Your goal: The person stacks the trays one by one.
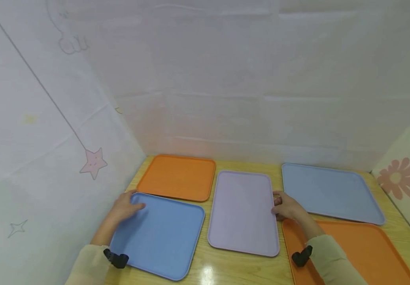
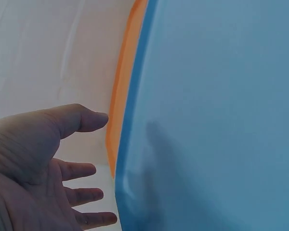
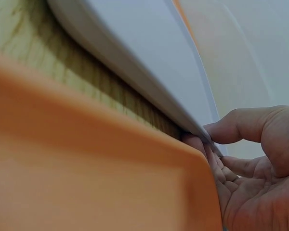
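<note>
Bare wood table (image 1: 242,269) shows only as narrow strips between trays. My left hand (image 1: 125,208) is boxed in by the white sheet wall (image 1: 48,158) at frame left and the near blue tray (image 1: 160,233). My right hand (image 1: 287,206) fills the gap between lilac tray (image 1: 242,213), far blue tray (image 1: 327,192) and near orange tray (image 1: 365,245). Above the trays, the air is open.

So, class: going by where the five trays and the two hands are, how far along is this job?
Nothing looks done: all five trays lie flat and unstacked on the table. In hand: the right hand has a grip on the lilac tray at its right rim, and the left hand touches the near blue tray at its far-left corner. Left untouched: far orange tray, far blue tray, near orange tray.
</note>
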A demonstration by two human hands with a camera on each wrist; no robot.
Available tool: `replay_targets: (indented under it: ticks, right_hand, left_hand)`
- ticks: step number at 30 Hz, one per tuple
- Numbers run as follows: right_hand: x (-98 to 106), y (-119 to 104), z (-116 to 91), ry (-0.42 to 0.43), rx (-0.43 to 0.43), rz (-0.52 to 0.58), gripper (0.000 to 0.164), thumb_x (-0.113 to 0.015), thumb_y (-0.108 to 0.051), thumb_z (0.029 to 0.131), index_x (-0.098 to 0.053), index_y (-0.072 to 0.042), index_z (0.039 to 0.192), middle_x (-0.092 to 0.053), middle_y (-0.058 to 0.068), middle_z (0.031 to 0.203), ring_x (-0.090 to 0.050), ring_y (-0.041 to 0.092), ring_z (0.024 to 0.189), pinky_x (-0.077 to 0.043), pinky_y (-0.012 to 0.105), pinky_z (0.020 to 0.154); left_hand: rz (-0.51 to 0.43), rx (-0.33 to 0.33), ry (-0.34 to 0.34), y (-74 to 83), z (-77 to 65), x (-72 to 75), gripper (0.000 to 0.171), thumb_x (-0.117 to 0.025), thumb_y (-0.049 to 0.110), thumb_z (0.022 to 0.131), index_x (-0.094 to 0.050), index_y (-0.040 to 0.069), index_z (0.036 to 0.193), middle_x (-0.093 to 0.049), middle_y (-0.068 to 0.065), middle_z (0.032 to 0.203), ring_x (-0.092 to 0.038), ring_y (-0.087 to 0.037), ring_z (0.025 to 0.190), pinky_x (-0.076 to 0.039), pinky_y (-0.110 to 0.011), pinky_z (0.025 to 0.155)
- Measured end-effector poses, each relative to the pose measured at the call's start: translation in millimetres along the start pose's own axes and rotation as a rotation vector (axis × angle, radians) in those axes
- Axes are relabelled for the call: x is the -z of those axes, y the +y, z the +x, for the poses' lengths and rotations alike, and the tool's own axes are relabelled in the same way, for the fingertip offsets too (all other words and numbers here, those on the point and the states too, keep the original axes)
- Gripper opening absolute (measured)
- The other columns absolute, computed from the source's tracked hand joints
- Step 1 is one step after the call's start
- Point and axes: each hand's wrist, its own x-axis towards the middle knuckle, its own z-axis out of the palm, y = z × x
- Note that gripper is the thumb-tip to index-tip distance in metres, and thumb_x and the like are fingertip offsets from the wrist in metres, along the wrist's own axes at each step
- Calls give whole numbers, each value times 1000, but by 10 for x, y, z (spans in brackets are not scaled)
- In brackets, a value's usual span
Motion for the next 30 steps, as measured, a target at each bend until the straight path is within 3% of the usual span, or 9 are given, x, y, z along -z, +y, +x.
replay_targets:
  ticks: [13, 21, 25, 30]
  right_hand:
    - [-11, 3, -22, 5, 20, -13, 79, -66, 5, 83, -25, 9, 151, -49, 25, 115, -61, 26, 82, -59, 37, 65]
    - [-17, 6, -26, 11, 20, -3, 79, -65, 5, 84, -25, 9, 152, -49, 25, 115, -61, 26, 82, -59, 37, 66]
    - [-11, -1, -27, 7, 24, -4, 80, -66, 4, 83, -25, 9, 152, -50, 23, 112, -62, 25, 81, -59, 36, 65]
    - [6, 0, -35, 2, 34, -12, 80, -65, 4, 84, -24, 10, 152, -49, 21, 110, -61, 24, 81, -59, 35, 65]
  left_hand:
    - [149, 23, -29, -228, 58, -134, 89, -70, 36, 91, -26, -12, 152, -22, -46, 149, -26, -69, 130, -31, -77, 102]
    - [181, 52, -32, -228, 41, -141, 91, -70, 38, 89, -26, -13, 150, -32, -47, 140, -33, -65, 124, -38, -74, 97]
    - [220, 63, -24, -237, 40, -105, 87, -69, 35, 90, -29, -15, 148, -38, -47, 133, -37, -63, 121, -41, -71, 96]
    - [253, 55, -40, -239, 79, -27, 66, -62, 16, 92, -36, -21, 140, -43, -48, 126, -43, -63, 118, -41, -69, 98]
